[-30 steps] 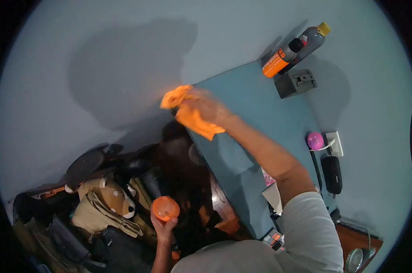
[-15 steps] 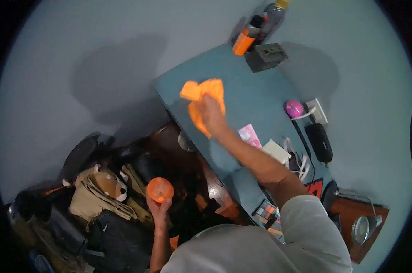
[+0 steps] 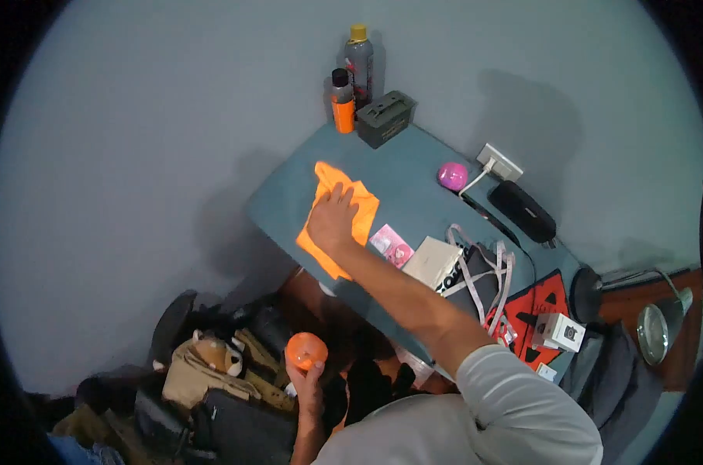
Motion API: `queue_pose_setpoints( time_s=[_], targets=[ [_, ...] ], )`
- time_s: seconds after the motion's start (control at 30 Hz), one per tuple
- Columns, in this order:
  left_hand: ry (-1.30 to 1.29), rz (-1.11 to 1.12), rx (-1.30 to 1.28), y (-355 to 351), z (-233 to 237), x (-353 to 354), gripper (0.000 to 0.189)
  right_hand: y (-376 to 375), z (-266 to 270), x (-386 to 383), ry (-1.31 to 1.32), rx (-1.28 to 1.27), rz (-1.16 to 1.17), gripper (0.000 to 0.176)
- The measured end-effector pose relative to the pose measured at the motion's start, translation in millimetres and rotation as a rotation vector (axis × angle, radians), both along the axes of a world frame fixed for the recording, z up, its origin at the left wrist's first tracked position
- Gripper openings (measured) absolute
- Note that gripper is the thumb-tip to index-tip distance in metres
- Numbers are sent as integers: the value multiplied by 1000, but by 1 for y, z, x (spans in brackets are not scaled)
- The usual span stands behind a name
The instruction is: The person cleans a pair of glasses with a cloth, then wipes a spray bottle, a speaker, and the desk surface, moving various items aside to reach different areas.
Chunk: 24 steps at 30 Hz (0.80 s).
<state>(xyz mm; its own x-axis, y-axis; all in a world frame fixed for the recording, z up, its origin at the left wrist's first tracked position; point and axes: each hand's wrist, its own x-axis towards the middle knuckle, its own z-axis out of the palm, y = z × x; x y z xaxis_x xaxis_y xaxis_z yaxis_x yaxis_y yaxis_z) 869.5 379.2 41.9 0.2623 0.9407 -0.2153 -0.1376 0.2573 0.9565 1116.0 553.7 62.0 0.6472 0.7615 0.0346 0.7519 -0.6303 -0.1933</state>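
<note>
My right hand (image 3: 332,221) presses down on an orange cloth (image 3: 363,205) at the left part of the blue-grey table (image 3: 278,198). Its fingers are spread over the fabric, and the cloth lies mostly flattened beneath them. Low in the view, off the table's near edge, my left hand (image 3: 311,380) is closed around a round, glossy orange object (image 3: 306,349), whose exact kind I cannot tell. Close to my right wrist lie a pink card-like packet (image 3: 392,246) and a cream-coloured box (image 3: 431,263).
Two spray cans (image 3: 359,62) (image 3: 342,108) and a dark green metal box (image 3: 386,118) stand at the far corner. A pink ball (image 3: 452,176), black speaker (image 3: 523,211), power strip (image 3: 500,163) and strapped pouch (image 3: 479,283) line the right. Bags (image 3: 247,426) and a plush toy (image 3: 213,353) sit lower left.
The bunched cloth has come down and spread out on the table under my right hand, whose fingers have opened. My left hand still holds the orange object. The view has shifted.
</note>
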Motion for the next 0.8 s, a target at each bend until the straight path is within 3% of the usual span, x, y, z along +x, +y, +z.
queue_pose_setpoints(
  time_s=[0.07, 0.2, 0.47, 0.67, 0.8],
  targets=[
    [-3, 36, -58, 8, -14, 7, 71, 26, -50, 15, 108, -115, -70, 64],
    [40, -82, -55, 44, -28, 8, 74, 36, -84, 47, -118, 90, -81, 65],
    [49, 42, -74, 113, -30, 11, 78, 53, -100, 172, -347, 120, -426, 58],
    [-33, 107, -104, 111, -59, -10, 82, 39, -91, 259, -308, 152, -567, 65],
    [-34, 183, -135, 105, -60, -12, 75, 43, -74, 278, -247, 60, -600, 61]
  ],
)
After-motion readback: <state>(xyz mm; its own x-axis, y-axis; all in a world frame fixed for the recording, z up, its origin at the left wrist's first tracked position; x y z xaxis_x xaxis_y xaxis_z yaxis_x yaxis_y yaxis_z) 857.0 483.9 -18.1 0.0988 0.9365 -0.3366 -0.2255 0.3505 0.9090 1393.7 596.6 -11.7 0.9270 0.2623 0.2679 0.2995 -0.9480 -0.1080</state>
